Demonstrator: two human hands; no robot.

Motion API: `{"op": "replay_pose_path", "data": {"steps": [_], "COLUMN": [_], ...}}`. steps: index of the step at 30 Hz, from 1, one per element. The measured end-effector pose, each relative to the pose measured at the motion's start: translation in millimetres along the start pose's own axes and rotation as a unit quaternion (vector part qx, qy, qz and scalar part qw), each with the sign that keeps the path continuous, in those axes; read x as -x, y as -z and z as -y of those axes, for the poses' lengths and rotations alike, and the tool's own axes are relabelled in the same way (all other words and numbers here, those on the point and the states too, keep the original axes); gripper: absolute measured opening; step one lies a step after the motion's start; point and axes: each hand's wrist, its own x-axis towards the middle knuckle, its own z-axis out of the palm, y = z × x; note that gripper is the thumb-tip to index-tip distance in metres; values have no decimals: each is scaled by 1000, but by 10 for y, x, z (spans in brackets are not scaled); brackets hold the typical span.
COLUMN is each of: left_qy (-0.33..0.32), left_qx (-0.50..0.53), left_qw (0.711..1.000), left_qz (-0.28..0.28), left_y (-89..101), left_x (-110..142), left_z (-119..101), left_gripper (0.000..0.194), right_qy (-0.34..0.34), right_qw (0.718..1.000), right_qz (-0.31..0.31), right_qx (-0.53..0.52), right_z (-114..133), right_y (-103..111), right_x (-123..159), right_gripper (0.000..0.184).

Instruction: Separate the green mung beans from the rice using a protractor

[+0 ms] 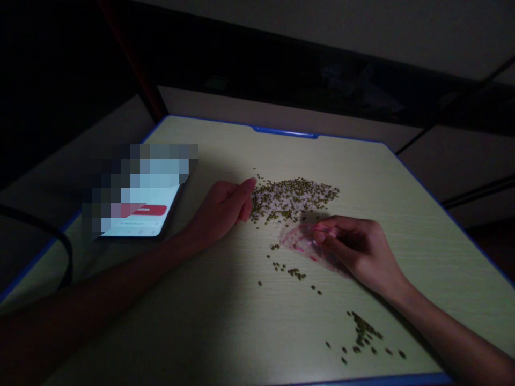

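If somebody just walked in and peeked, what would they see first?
Probably the bright, glowing screen at the left side of the table, partly blurred into squares. Next comes the big heap of small green beans mixed with white grains near the middle, between the left hand and the right hand, which holds a see-through bag with pink marks.

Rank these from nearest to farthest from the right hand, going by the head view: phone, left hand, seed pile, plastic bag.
From the right hand:
1. Plastic bag: held in its fingers.
2. Seed pile: just beyond the fingertips, to the left.
3. Left hand: at the pile's left end.
4. Phone: far left, past the left hand.
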Motion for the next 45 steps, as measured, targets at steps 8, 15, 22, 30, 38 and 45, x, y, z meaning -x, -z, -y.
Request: {"op": "replay_pose_path", "data": {"steps": [8, 15, 22, 30, 38, 45], "left_qy": [-6, -10, -11, -18, -18, -13], "left_qx": [13, -8, -9, -12, -14, -11], "left_qw": [1000, 1000, 1000, 1000, 1000, 1000], "left_qz": [8, -9, -13, -9, -12, -10], "left_y": [7, -1, -5, 5, 0, -8], "left_x": [0, -12, -17, -16, -21, -16], "left_z": [35, 23, 21, 24, 26, 18], "left_gripper": [53, 53, 52, 53, 53, 53], "right_qy": [6, 21, 58, 72, 62, 62], "right_qw": [1000, 999, 997, 996, 997, 997], "right_qz": [19, 30, 51, 61, 54, 43], "right_qx": [-24, -18, 8, 0, -8, -5], "right_z": [-7, -28, -48, -48, -52, -39], "right_y": [-30, -8, 50, 6, 12, -44], "right_x": [-72, -96, -66, -60, -58, -39], "right_gripper": [18, 17, 14, 17, 13, 14]}}
